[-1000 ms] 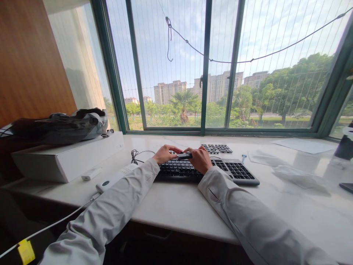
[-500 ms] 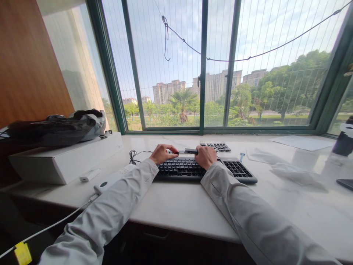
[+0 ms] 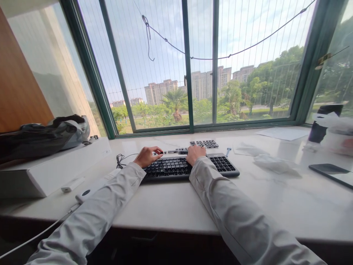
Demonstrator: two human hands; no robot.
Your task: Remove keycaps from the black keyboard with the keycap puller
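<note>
A black keyboard [image 3: 165,167] lies on the white marble-look counter, its right-hand block [image 3: 223,164] showing bare square sockets. Above its left end is my left hand [image 3: 148,156], thumb and forefinger pinched on a small black piece that looks like a keycap [image 3: 161,152]. My right hand [image 3: 195,154] is closed around a dark slim tool [image 3: 182,151] with a thin shaft pointing left; its exact kind is unclear. The shaft's tip lies close to the left fingertips, apart from them. Behind the keyboard rest rows of loose black keycaps [image 3: 205,144].
A small blue tool [image 3: 228,151] and clear plastic bags [image 3: 275,164] lie to the right, with a phone [image 3: 332,172] farther out. On the left stand a white box [image 3: 52,165] bearing a black bag, a white power bank-like device [image 3: 92,193] and a coiled cable [image 3: 119,161].
My view has turned to the right, so the scene slides left. The left fingers and the tool's tip have drawn slightly apart. Both hands keep their hold.
</note>
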